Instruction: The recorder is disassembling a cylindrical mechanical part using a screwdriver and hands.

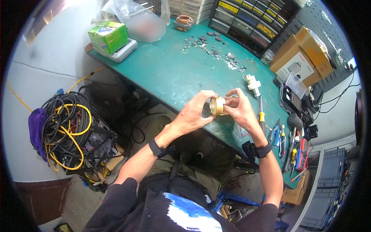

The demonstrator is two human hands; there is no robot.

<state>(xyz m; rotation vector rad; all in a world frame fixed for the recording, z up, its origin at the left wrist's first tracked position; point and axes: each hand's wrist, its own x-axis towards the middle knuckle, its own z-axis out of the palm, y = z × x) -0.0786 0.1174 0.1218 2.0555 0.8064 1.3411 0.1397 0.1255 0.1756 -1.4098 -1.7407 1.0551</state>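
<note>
Shirt (185,212) nearest, left grip (193,111) and right grip (242,110) sandwich yellowish ring (217,106).

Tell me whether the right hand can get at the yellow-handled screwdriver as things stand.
Probably yes: the yellow-handled screwdriver lies close beside the right hand, with nothing seen between them. That hand is holding the round yellowish part, so it would likely need freeing first.

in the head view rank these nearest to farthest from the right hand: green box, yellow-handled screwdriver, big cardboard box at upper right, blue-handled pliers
From the right hand:
1. yellow-handled screwdriver, just to its right
2. blue-handled pliers, farther right
3. big cardboard box, at upper right
4. green box, far off at upper left
</note>
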